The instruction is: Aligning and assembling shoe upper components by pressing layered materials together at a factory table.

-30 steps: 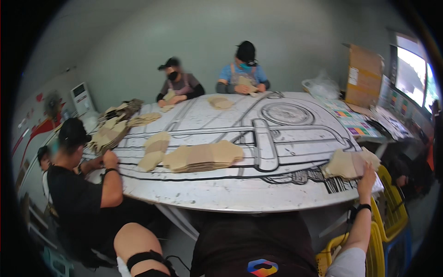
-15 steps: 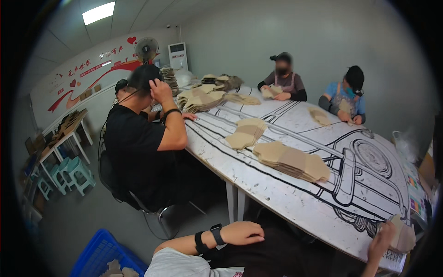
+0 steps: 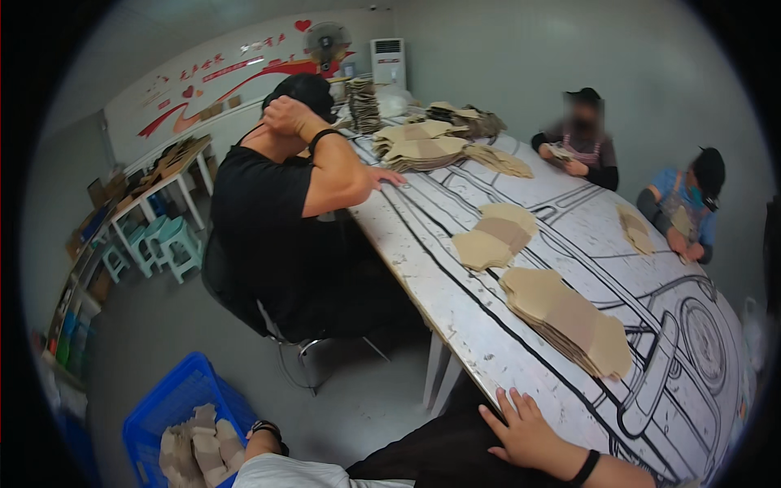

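Observation:
My right hand [image 3: 525,431] lies palm down on the near edge of the white table [image 3: 439,301], open with fingers spread and nothing in it. Closest to that hand on the tabletop is a stack of flat, beige, irregularly cut pieces [image 3: 565,317] with a browner middle band. A smaller stack of the same kind [image 3: 496,236] lies just beyond. On the lower left, my left forearm [image 3: 260,444], with a black band at the wrist, reaches down beside a blue plastic basket [image 3: 175,382]. Bundles of beige pieces [image 3: 199,447] lie inside it. My left hand and its fingers are hidden.
A person in black [image 3: 285,187] sits at the table's left side, one hand raised to the head. Two people [image 3: 582,138] handle pieces across the table. Larger stacks [image 3: 419,146] stand at the far end. Green stools [image 3: 175,244] are on the left.
My right hand has left a stack at the table's right corner and now rests on the near edge. My left arm has moved from my lap toward the basket. The view has turned left and down.

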{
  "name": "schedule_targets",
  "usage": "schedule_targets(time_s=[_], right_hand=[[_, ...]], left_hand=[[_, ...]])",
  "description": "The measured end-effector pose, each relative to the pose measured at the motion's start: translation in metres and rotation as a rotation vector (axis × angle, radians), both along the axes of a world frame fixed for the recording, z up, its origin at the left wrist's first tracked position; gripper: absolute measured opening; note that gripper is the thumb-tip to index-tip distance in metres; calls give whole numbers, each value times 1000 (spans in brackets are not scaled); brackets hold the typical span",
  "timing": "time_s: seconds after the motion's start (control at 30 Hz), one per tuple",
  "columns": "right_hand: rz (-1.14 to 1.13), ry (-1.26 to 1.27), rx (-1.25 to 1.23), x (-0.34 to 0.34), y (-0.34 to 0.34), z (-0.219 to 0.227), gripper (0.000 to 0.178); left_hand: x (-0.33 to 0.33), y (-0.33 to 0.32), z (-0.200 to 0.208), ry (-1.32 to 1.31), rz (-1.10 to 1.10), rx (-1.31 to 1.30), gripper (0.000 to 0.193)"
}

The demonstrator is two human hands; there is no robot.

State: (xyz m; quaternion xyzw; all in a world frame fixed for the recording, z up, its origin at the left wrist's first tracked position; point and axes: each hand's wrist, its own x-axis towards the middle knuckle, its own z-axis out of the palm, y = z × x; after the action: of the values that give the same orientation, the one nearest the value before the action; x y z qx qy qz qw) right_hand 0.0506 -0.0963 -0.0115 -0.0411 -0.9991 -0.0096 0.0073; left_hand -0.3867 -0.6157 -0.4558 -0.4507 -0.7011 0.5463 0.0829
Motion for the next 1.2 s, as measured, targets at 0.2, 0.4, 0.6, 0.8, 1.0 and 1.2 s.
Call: schedule_targets(time_s=[0.2, 0.4, 0.6, 0.8, 1.0, 1.2], right_hand=[[41, 52, -37, -2, 11, -17, 24], [47, 101, -32, -3, 13, -22, 10], [17, 120, -81, -5, 14, -25, 11], [41, 101, -48, -7, 13, -29, 8], [9, 54, -18, -3, 10, -29, 7], [-32, 64, 77, -3, 4, -32, 8]], left_hand=[[27, 1, 40, -371, 675, 109, 35], [65, 153, 200, -711, 1123, 283, 35], [84, 168, 209, -767, 1156, 421, 37], [51, 93, 160, -825, 949, 73, 34], [58, 93, 164, -843, 1008, 231, 33], [94, 88, 127, -1225, 827, 295, 34]])
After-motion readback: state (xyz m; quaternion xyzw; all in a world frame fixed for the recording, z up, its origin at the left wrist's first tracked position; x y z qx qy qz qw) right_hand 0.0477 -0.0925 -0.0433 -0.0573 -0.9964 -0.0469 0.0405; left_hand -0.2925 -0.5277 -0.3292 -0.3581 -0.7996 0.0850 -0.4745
